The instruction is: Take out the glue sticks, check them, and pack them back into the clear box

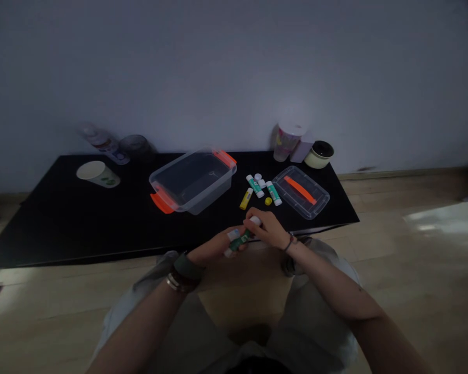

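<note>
Quietly, at the near edge of the black table (pixel 132 228), the seated person worked with both hands on one green-and-white glue stick (pixel 238 242). The left hand (pixel 218 245) was clamped about its body, while the fingers of the right hand (pixel 267 227) were pinched together on its white end. From where I stood, I could not tell whether that end was a cap sitting firmly or coming loose. The stick was tilted, its white end up toward the right, just off the table's front edge.

Just beyond the right hand lay a yellow glue stick (pixel 246 199), a small yellow cap (pixel 268 201), two more green-and-white tubes (pixel 273 192) and a pair of white caps (pixel 261 183) close together. The clear lid (pixel 315 192) with its orange handle (pixel 300 190) rested to the right of them, and to their left stood the clear box (pixel 210 196) with orange latches. Farther left, a paper cup (pixel 105 176) lay on its side or leaned, I could not say which, near a blurred bottle (pixel 105 145). A patterned cup (pixel 286 141) and a cream pot (pixel 317 158) stood at the back right.
</note>
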Available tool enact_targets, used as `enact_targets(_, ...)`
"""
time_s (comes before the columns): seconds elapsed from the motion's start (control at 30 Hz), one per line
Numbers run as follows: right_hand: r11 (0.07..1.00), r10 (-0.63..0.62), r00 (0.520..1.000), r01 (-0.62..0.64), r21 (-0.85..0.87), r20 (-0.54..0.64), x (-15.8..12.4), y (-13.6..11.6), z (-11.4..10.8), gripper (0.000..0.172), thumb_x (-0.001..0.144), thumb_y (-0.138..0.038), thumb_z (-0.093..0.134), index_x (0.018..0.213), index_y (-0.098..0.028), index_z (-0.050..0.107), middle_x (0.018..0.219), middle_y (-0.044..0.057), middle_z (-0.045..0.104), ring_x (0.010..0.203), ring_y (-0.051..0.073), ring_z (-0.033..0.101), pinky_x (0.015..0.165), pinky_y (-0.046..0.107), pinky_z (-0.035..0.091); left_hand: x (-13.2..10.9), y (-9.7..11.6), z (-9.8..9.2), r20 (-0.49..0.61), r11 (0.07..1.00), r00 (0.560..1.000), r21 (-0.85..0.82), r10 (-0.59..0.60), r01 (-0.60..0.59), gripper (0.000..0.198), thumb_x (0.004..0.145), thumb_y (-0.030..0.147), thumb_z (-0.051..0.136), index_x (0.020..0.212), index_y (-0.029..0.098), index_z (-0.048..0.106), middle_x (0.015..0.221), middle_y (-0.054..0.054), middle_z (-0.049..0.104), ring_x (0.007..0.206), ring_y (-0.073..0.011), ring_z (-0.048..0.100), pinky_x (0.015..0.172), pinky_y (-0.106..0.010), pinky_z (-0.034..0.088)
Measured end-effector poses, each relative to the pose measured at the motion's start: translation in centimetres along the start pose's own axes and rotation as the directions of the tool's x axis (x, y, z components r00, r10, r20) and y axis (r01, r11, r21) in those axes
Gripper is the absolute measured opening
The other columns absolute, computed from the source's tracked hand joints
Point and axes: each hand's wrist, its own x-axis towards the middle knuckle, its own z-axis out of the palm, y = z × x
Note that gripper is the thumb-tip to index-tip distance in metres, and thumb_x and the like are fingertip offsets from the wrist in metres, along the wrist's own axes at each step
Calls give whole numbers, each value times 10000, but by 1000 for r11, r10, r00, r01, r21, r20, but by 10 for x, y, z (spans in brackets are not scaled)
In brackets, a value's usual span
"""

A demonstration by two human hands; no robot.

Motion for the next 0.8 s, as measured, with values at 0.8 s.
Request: enact_targets(0.8,996,-2,997,8,84,-76,3,2,5,303,1002,-456,394,955,-202,551,726,-17,542,640,131,505,615,244,363,-5,2,-2,-54,973,992,206,115,-101,585,908,678,477,1174,163,554,816,-21,597,626,-103,485,580,-233,410)
